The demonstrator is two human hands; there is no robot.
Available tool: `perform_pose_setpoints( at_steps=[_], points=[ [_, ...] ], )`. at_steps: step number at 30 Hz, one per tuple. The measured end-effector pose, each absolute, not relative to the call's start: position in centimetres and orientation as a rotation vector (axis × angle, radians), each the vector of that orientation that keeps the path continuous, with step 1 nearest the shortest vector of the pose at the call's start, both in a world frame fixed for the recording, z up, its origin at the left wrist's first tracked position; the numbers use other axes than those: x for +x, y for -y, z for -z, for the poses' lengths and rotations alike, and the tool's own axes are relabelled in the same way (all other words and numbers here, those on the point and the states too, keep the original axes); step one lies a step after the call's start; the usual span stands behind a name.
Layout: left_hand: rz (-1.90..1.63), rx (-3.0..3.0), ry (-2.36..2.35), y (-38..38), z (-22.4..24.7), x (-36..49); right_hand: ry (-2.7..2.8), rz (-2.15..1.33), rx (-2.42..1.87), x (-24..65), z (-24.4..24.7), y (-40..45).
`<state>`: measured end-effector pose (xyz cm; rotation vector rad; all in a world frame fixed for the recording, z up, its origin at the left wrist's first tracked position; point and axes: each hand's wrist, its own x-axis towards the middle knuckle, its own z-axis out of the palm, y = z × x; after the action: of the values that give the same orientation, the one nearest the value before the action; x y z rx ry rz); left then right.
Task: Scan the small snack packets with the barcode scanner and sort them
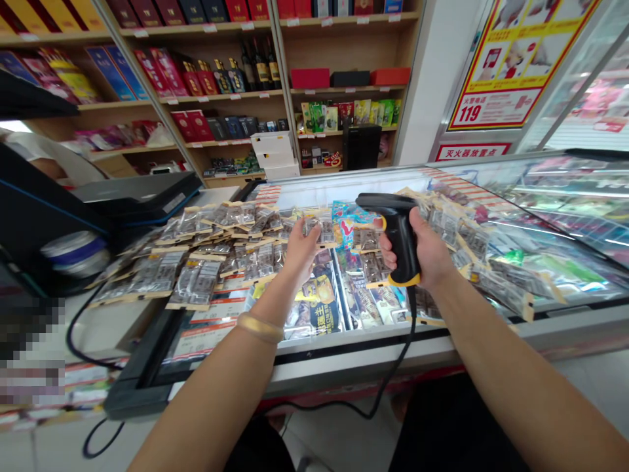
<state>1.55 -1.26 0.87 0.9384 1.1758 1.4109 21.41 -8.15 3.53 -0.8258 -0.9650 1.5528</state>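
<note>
My right hand (431, 252) is wrapped round the grip of a black barcode scanner (400, 229) with yellow trim, its head pointing left. A black cable runs down from the grip. My left hand (302, 248), below a gold bangle, reaches over the freezer with its fingers apart, close to a clear snack packet (322, 226); whether it touches the packet is hard to tell. Many similar packets with dark contents and tan edges (196, 278) lie heaped to the left. Another heap of packets (472, 242) spreads to the right of the scanner.
The chest freezer (314, 357) has bags of frozen goods (317, 301) under my hands. On the left are a dark counter device (137, 193) and a roll of tape (76, 252). Shelves (240, 92) with boxes and bottles stand behind. Part of another person (54, 157) shows at far left.
</note>
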Motion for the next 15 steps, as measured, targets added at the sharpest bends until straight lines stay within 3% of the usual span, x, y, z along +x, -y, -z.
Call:
perform_pose_setpoints(
  at_steps=[8, 15],
  points=[
    [-1.256, 1.174, -1.209, 1.7, -2.8, 8.0, 0.903, -1.345, -0.754, 26.5, -3.9, 9.0],
    [-1.063, 1.562, -1.251, 2.0, -1.5, 11.8, 0.859, -1.342, -0.783, 28.2, -2.9, 10.0]
  ],
)
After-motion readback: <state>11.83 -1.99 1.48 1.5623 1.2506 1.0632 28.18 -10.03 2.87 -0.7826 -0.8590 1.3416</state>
